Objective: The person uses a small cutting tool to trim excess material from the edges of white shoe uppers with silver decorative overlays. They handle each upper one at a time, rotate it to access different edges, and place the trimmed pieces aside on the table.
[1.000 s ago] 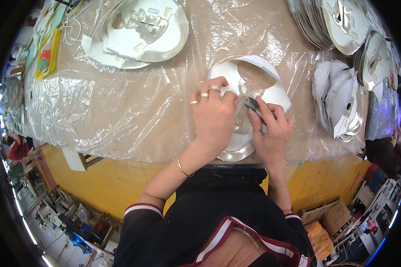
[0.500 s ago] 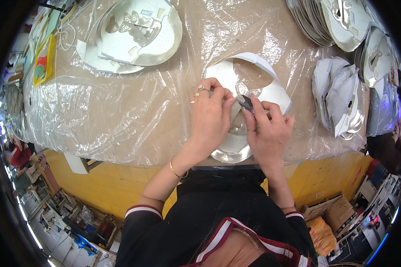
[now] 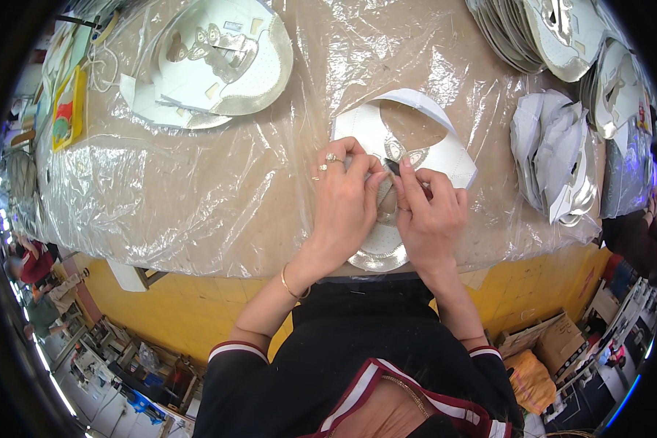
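Observation:
A white shoe upper [image 3: 442, 153] with metallic trim lies on the plastic-covered table in front of me, its strap-like band arching at the far side. My left hand [image 3: 343, 186], with rings on its fingers, pinches the upper's grey tongue area between thumb and forefinger. Close against it, my right hand [image 3: 432, 212] is closed around a small dark tool [image 3: 393, 166], whose tip meets the material at the left fingertips. The fingers cover most of the tool, so its exact kind does not show. Beneath both hands, the silvery toe edge [image 3: 378, 261] points toward me.
More shoe uppers [image 3: 263, 73] lie stacked at the far left. Tall stacks of uppers [image 3: 573, 44] and bundled white pieces [image 3: 551, 157] stand at the right. A yellow tray [image 3: 68, 109] sits by the left edge. Clear plastic sheeting [image 3: 175, 197] wrinkles across the table.
My right hand has shifted slightly left, bringing the dark tool closer to my left fingertips; less of the tool shows. The left hand has barely moved and keeps its pinch.

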A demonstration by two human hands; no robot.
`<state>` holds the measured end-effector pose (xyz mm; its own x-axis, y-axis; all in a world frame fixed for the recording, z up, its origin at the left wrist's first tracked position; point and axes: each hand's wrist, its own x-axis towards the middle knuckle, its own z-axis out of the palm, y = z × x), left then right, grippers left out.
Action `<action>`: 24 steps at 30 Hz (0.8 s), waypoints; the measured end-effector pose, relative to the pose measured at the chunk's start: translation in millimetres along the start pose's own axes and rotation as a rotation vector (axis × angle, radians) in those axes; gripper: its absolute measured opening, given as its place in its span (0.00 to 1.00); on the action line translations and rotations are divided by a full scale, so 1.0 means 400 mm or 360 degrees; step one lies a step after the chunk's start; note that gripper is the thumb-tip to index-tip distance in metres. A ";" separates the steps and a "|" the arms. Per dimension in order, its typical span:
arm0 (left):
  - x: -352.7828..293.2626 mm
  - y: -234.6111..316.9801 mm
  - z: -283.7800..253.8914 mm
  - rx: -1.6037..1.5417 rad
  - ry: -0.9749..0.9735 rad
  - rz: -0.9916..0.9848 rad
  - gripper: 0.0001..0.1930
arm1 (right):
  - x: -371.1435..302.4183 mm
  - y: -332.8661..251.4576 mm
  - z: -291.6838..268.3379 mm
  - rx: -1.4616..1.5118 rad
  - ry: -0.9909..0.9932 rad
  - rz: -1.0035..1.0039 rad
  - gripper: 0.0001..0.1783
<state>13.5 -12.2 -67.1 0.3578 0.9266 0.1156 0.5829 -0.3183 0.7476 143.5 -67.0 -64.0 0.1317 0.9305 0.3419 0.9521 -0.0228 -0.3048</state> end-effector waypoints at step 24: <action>0.030 -0.021 -0.063 -0.0356 -0.0113 -0.0142 0.07 | -0.003 0.014 -0.042 0.0268 -0.0252 0.0060 0.21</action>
<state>-5.4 6.4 -55.5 0.3671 0.9302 0.0023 0.4411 -0.1763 0.8800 153.2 -74.3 -50.9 0.1088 0.9761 0.1880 0.8861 -0.0095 -0.4635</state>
